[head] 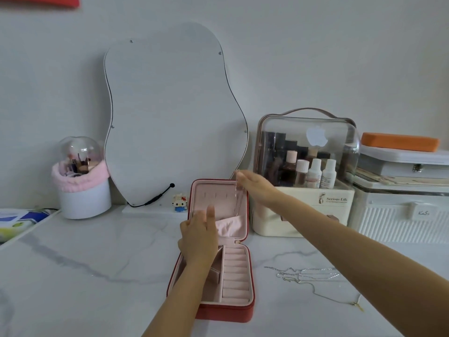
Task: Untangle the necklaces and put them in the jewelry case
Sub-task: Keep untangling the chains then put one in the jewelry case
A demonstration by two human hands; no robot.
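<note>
White marble with grey veins makes up the tabletop (97,276) under my arms. Nearest me, to the right, a tangle of thin silver necklaces (308,276) lies on the marble, partly under my right forearm, with one chain trailing toward a small gold pendant (357,304). Just left of that sits the red jewelry case (228,312), open, its pink base showing a row of ring rolls and some small compartments. My left hand (199,237) reaches over the base to the upright lid, index finger straight and touching the lid's lining above the pink pocket, the other fingers curled with nothing in them that I can make out. My right hand (255,186) is at the lid's top right corner, its fingertips pinching a fine chain (237,198) that hangs down in front of the lid's lining. Beyond the case stands a small block-built cat figure (179,202) beside a wavy-edged mirror (170,113) leaning on the wall. Farther left is a white brush holder (83,200) with a clear dome and pink trim. To the right stands a clear-fronted cosmetics box (303,210) holding bottles, then stacked white boxes (401,215) with an orange item (399,141) on top.
</note>
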